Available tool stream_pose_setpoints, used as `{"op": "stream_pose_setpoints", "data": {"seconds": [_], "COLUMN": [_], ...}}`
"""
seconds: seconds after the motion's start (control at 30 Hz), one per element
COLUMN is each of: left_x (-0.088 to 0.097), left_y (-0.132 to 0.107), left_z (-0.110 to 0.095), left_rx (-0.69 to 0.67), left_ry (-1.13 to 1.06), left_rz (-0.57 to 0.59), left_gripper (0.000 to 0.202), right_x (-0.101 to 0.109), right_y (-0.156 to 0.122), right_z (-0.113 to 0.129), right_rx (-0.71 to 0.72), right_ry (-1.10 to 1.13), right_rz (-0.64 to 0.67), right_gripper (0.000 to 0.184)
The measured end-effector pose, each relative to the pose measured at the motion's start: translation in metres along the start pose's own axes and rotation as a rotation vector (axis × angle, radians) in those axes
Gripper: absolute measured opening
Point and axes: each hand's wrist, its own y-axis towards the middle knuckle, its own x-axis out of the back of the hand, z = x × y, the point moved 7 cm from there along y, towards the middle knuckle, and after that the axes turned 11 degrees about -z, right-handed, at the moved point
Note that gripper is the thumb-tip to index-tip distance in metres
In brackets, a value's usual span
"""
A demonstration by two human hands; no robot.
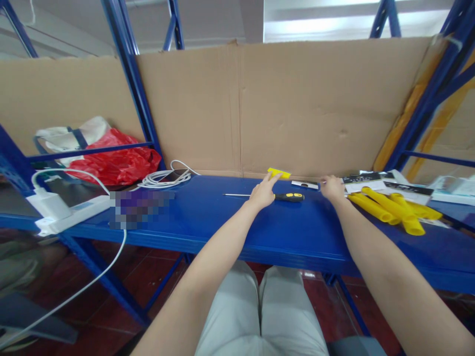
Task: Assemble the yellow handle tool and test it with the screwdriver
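Note:
My left hand point(264, 192) reaches over the blue shelf point(222, 222) with its fingers stretched toward a small yellow flat piece point(279, 173) lying by the cardboard back wall. The hand lies over a screwdriver point(288, 197) with a black and yellow handle and a thin metal shaft. My right hand point(331, 188) rests further right, fingers curled near a small white and black strip point(305, 184); whether it holds anything I cannot make out.
Yellow tubes point(393, 210) and printed cards point(371, 179) lie at the right. A phone with a coiled white cable point(166, 177), a white power strip point(67, 213) and a red bag point(118, 163) are at the left. Cardboard point(297, 109) closes the back.

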Motion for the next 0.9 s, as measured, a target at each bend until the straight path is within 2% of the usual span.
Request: {"op": "stream_pose_setpoints", "data": {"seconds": [0.13,0.23,0.4,0.53,0.7,0.9], "left_x": [-0.003,-0.006,-0.012,-0.016,-0.018,-0.015], "left_y": [0.000,-0.001,-0.001,-0.003,-0.004,-0.005], "left_z": [-0.002,-0.004,-0.006,-0.007,-0.008,-0.009], "left_rx": [-0.013,-0.048,-0.094,-0.144,-0.144,-0.133], "left_ry": [-0.010,-0.016,-0.031,-0.048,-0.034,-0.041], "left_rz": [0.024,0.049,0.085,0.111,0.141,0.142], "left_gripper": [0.081,0.080,0.080,0.077,0.075,0.076], "right_x": [-0.010,-0.015,-0.016,-0.017,-0.016,-0.023], "right_y": [-0.011,-0.014,-0.019,-0.022,-0.019,-0.016], "right_z": [-0.013,-0.014,-0.006,-0.003,-0.002,0.007], "right_rx": [0.024,0.041,0.071,0.111,0.111,0.135], "right_ry": [-0.093,-0.132,-0.199,-0.228,-0.242,-0.232], "right_rz": [0.149,0.242,0.279,0.289,0.304,0.429], "right_gripper": [0.037,0.039,0.043,0.040,0.035,0.029]}}
